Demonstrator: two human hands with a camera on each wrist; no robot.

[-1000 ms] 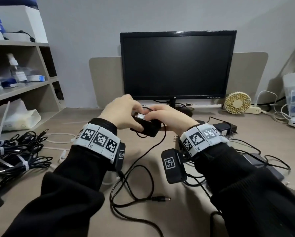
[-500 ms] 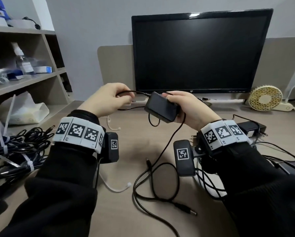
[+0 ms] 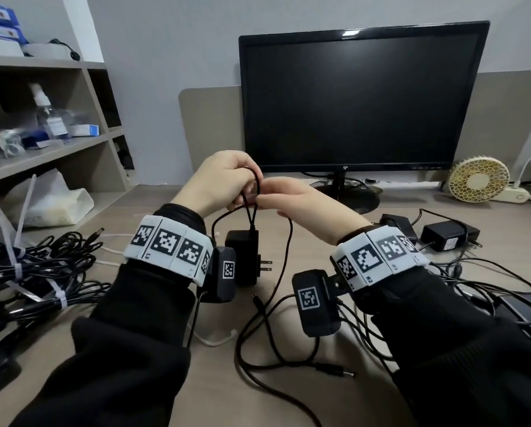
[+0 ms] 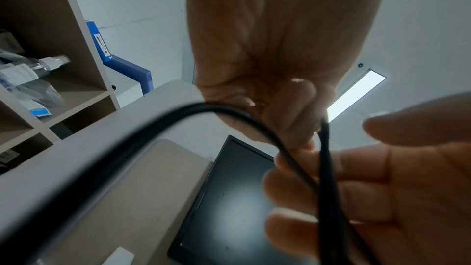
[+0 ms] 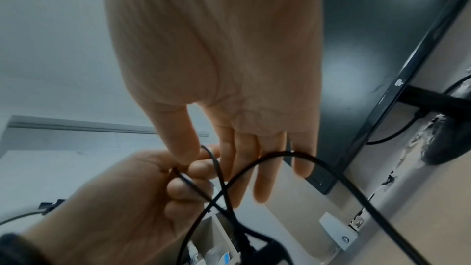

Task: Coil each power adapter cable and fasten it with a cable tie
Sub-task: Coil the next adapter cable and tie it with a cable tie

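Note:
A black power adapter (image 3: 242, 257) hangs below my hands by its own black cable (image 3: 284, 248), prongs pointing right. My left hand (image 3: 239, 183) is curled and pinches a small loop of that cable (image 4: 328, 188) in front of the monitor. My right hand (image 3: 270, 195) is right next to it with straight fingers (image 5: 257, 168) lying against the cable strands (image 5: 331, 170), its thumb beside the left hand's fingers. The rest of the cable trails down in loose loops on the table to its barrel plug (image 3: 341, 371).
A dark monitor (image 3: 359, 97) stands just behind the hands. Tied cable bundles (image 3: 36, 272) lie at the left by the shelf (image 3: 42, 149). More adapters (image 3: 449, 235) and loose cables lie at the right, a small fan (image 3: 478, 180) beyond. White cable ties (image 3: 215, 339) lie under my left forearm.
My right hand has let go of the adapter, which now dangles from the cable. That hand has moved to the cable beside my left hand, which keeps its pinch.

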